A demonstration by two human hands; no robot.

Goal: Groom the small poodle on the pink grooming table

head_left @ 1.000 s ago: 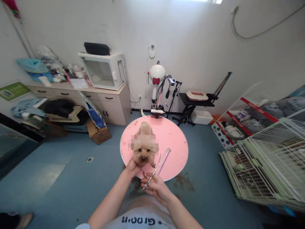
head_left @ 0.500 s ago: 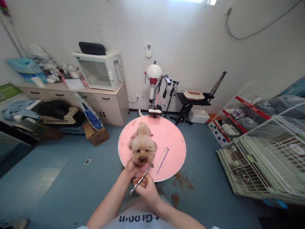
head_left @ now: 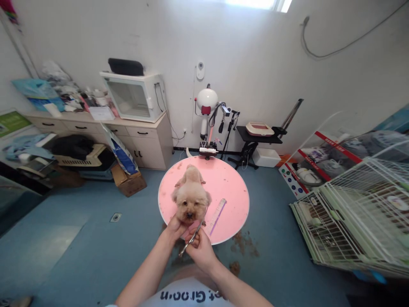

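Note:
A small, fluffy, cream-and-tan dog [head_left: 191,197] lies on a round pink table [head_left: 234,179], its head toward me. My left hand [head_left: 175,227] is under its chin on the left side, fingers curled against the fur and partly hidden by it. Closed around the handles of silver grooming scissors [head_left: 188,246] is my right hand [head_left: 200,245]. The blades point up along the dog's cheek, on the right of its muzzle. Right of the dog, a comb with a purple spine [head_left: 218,216] lies flat on the table.
Cut fur [head_left: 244,244] is scattered on the blue floor. Behind the table stands a white-and-red dryer [head_left: 207,100]. A wire cage [head_left: 345,221] is at the right, a cabinet [head_left: 147,143] at the left, and a cardboard box [head_left: 129,183] in front of it.
My right hand and the scissors have shifted slightly right and upward, and the scissors' angle has changed a little. The dog's head has dipped slightly. My left hand stays beneath the chin.

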